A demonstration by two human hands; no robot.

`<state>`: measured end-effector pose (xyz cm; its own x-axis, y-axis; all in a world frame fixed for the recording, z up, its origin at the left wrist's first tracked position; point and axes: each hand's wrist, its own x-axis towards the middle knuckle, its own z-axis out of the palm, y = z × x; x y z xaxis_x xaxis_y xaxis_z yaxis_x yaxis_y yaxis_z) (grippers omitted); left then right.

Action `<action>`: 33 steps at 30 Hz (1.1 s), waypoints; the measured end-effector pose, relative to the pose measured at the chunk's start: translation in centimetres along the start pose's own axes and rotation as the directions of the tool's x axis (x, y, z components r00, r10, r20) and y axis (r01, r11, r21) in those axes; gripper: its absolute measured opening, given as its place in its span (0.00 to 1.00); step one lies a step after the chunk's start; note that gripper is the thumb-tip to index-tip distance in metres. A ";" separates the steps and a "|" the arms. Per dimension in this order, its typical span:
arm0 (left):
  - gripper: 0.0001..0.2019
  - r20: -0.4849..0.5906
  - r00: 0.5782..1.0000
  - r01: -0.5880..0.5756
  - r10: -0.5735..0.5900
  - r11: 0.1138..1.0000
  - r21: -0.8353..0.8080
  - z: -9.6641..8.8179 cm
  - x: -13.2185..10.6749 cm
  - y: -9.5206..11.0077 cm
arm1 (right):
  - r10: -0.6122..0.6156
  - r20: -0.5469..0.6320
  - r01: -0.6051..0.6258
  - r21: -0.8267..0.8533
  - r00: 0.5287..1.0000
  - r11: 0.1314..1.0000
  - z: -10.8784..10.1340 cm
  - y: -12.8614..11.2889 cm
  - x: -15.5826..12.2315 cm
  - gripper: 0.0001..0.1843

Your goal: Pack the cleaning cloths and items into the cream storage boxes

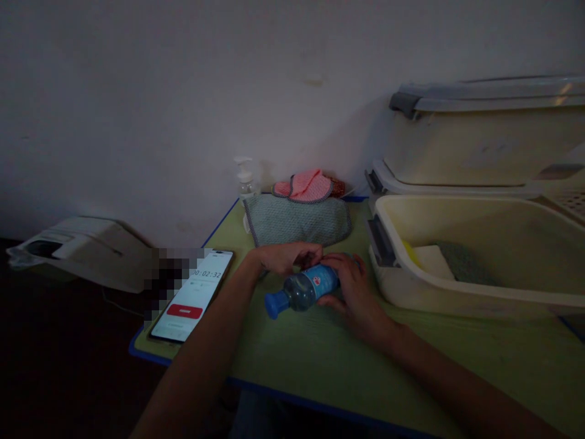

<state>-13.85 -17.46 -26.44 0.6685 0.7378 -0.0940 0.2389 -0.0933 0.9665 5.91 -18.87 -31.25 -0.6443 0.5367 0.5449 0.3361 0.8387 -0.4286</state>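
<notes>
A clear plastic bottle [305,288] with a blue cap and a blue label lies tilted above the table, cap toward the lower left. My right hand [351,286] is closed round its base end, thumb below and fingers over the top. My left hand [292,257] is bent in from the left, its fingers curled together at the upper edge of the label. Whatever those fingertips pinch, if anything, is hidden. Just behind the hands lies a folded grey-green cloth [297,219], with a pink cloth [311,186] on top of it at the back.
A phone [192,296] showing a timer lies at the table's left edge. To the right stands an open cream bin [457,292] with a sponge and cloth inside; lidded bins [466,146] sit behind it. A pump bottle [245,177] stands near the wall. The green table [292,353] has a blue edge.
</notes>
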 end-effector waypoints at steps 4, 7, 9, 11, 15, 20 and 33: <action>0.19 -0.129 0.979 -0.174 0.159 0.977 -0.122 0.9 0.4 0.8 | 0.080 -0.131 -0.056 0.179 0.988 0.982 -0.1 0.1 -0.2 0.21; 0.20 -0.252 0.959 -0.169 0.127 0.974 -0.151 1.7 1.2 1.1 | 0.201 -0.119 -0.166 0.257 0.972 0.952 0.2 0.0 -0.1 0.19; 0.18 -0.339 0.937 -0.150 0.082 0.972 -0.179 2.2 1.7 1.0 | 0.251 -0.052 -0.225 0.304 0.966 0.926 0.5 -0.1 0.1 0.18; 0.18 -0.398 0.914 -0.156 0.071 0.970 -0.186 2.6 2.2 0.9 | 0.280 0.012 -0.266 0.353 0.960 0.897 0.8 -0.1 0.2 0.20; 0.17 -0.483 0.874 -0.183 0.052 0.956 -0.230 3.4 2.9 0.9 | 0.344 0.048 -0.337 0.372 0.938 0.865 1.5 0.1 0.3 0.29; 0.17 -0.514 0.857 -0.261 0.044 0.897 -0.358 4.4 3.6 0.7 | 0.350 0.010 -0.328 0.380 0.937 0.865 1.6 0.3 0.3 0.35; 0.13 -0.579 0.806 -0.453 -0.122 0.503 -0.736 4.3 3.8 -0.2 | 0.378 0.280 -0.470 0.573 0.882 0.671 -0.7 -0.6 0.6 0.26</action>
<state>-8.34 -17.54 -28.04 0.1019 0.9932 -0.0558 -0.7012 0.1115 0.7042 5.86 -19.02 -30.14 -0.6340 0.7645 0.1168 0.1342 0.2575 -0.9569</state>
